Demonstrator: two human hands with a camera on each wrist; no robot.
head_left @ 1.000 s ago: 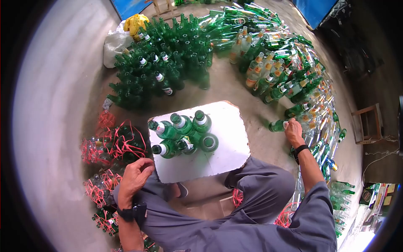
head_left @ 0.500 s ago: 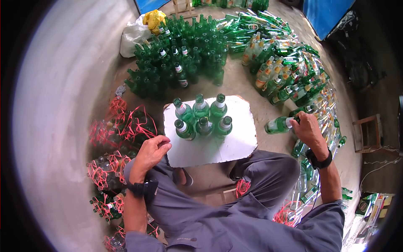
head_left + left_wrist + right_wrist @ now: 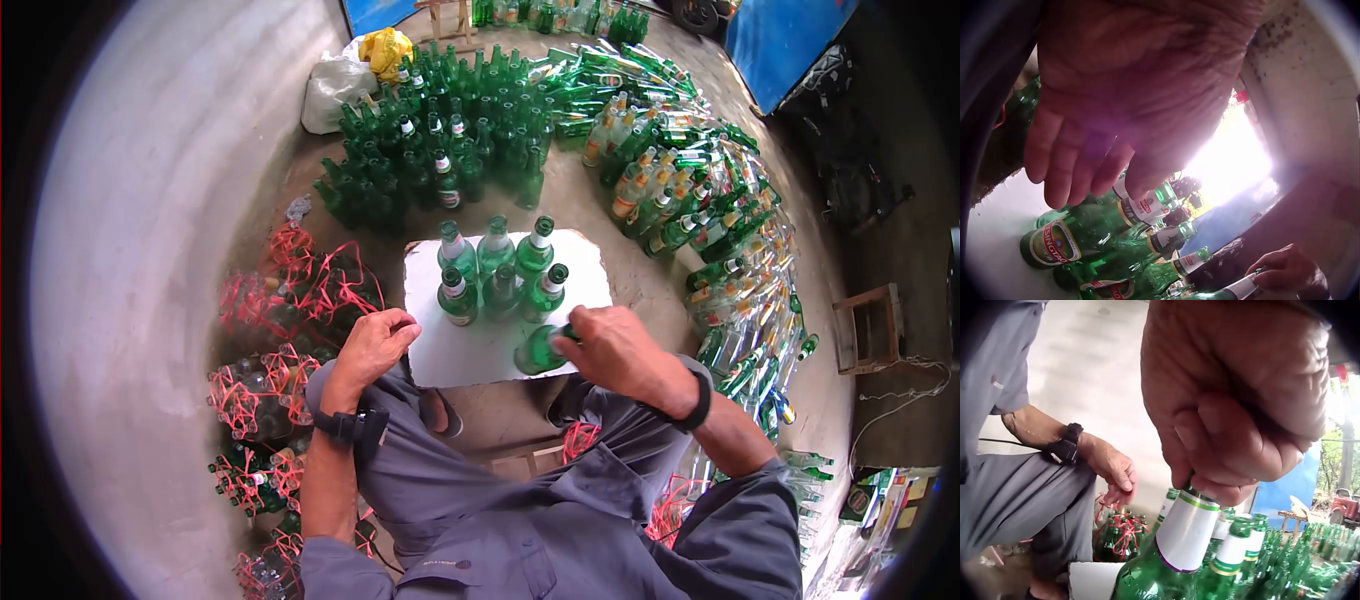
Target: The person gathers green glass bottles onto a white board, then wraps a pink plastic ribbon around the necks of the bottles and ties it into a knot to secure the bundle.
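Note:
My right hand point(image 3: 615, 350) grips a green beer bottle point(image 3: 540, 352) by the top of its neck, over the near right part of a white board point(image 3: 455, 355). In the right wrist view, fingers curl round the neck of this bottle point(image 3: 1175, 531), just above its white neck label. Several green beer bottles point(image 3: 501, 290) stand upright in two rows on the board; one point(image 3: 1054, 244) shows a Tsingtao label in the left wrist view. By the board's left edge, my left hand point(image 3: 375, 345) hangs with loosely bent fingers and holds nothing.
Upright green bottles point(image 3: 480, 130) crowd the floor beyond the board. Heaps of lying bottles point(image 3: 760, 260) curve along the right. Bundles tied with red string point(image 3: 265, 390) line the left, near the wall point(image 3: 180, 200). A white sack point(image 3: 335, 90) stands at the back left.
My right hand has carried a bottle from the floor on the right leftward over the board. The left hand stays by the board's left edge. The head view has shifted.

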